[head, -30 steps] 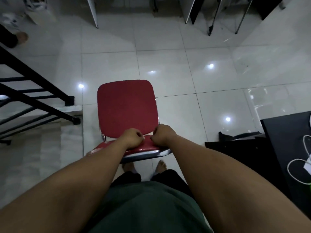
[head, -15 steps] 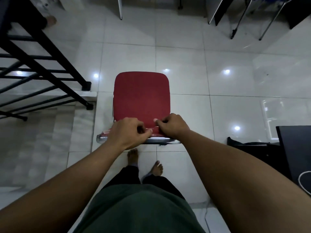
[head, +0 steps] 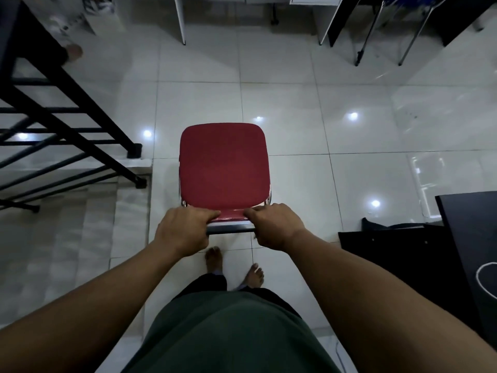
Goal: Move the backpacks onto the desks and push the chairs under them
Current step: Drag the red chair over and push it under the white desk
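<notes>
A red padded chair (head: 224,165) with a chrome frame stands on the white tiled floor straight ahead of me, seen from above and behind. My left hand (head: 184,228) grips the top of its backrest on the left side. My right hand (head: 275,224) grips the same backrest top on the right. A white desk (head: 179,20) stands at the far edge of the floor beyond the chair. No backpack shows in this view.
A black stair railing (head: 61,125) runs along the left, with steps below it. A black desk (head: 468,238) carrying a white cable sits at the right. Dark desk panels and metal legs (head: 363,33) stand at the far right. Another person's foot (head: 72,51) shows at top left.
The chair, held in both hands, has shifted across the floor toward the far white desk; the railing and the black desk have slid past as I step forward.
</notes>
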Tool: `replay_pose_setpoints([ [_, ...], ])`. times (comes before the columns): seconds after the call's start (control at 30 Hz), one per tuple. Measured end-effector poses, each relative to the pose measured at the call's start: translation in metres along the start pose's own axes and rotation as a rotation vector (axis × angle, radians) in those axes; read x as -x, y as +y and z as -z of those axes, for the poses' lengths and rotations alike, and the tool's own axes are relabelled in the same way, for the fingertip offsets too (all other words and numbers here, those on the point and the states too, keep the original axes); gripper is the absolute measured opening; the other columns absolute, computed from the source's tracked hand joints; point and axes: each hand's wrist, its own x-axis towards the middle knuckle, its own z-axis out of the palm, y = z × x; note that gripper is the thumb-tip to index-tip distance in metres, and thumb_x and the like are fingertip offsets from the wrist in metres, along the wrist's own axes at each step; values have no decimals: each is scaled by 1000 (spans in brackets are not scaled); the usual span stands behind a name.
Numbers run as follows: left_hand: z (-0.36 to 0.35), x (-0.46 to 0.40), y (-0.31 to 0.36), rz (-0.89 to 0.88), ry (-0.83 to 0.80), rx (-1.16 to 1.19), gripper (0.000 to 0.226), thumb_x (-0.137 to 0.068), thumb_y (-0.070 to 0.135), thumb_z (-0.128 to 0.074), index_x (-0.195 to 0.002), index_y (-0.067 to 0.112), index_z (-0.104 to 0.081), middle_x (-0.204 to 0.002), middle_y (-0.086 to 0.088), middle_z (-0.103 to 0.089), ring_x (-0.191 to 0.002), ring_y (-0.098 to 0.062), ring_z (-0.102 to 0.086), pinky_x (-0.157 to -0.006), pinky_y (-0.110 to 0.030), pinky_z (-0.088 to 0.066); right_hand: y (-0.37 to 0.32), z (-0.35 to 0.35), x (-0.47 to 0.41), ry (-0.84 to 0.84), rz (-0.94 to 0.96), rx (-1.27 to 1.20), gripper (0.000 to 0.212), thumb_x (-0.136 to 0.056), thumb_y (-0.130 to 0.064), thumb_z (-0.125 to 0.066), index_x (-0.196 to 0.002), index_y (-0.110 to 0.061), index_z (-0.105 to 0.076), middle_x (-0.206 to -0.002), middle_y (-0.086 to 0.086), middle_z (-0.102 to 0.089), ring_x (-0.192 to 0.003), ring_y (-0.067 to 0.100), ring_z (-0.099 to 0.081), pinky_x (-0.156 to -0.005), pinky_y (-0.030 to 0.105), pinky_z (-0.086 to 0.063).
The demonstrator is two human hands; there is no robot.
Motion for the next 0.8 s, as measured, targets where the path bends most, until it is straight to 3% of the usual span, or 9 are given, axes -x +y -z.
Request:
replay_pose_setpoints([
  [0.3, 13, -21, -3, -120, 28, -59, 57, -47, 27, -88, -103, 29, -77, -75, 4, -76, -53, -19, -68, -49, -27, -54, 7, 10, -8, 26, -111, 25, 46, -77, -16, -68, -121, -25, -62, -102, 5, -73, -84, 34, -69, -73, 39, -56],
  [0.43, 21, -40, -2, -81, 43, -71, 53, -53, 26, -82, -104, 33, -76, -76, 5, -76, -57, -21, -69, -52, -29, -53, 19, 17, -17, 55, -155, 38, 43, -75, -21, -71, -117, -27, -63, -97, 4, -72, -81, 33, -68, -67, 33, -47],
  [0.6, 26, -60, -6, -93, 53, -65, 51, -68, 31, -72, -118, 37, -68, -92, 5, -77, -74, -21, -71, -66, -31, -57, 32, 19, -30, 89, -166, 39, 48, -73, -21, -70, -120, -30, -63, -95, 3, -72, -78, 32, -67, -64, 31, -42],
  [0.7, 29, -66, -11, -95, 44, -73, 53, -64, 31, -75, -117, 36, -69, -90, 5, -77, -72, -22, -72, -64, -31, -55, 36, 19, -37, 105, -149, 45, 47, -71, -26, -73, -116, -32, -63, -93, 1, -73, -76, 32, -67, -64, 31, -46],
  [0.8, 31, -73, -15, -93, 44, -90, 53, -61, 30, -77, -113, 36, -71, -87, 6, -77, -69, -21, -71, -60, -30, -54, 40, 20, -44, 136, -129, 55, 46, -68, -29, -77, -112, -31, -65, -88, 0, -74, -71, 31, -67, -60, 29, -42],
])
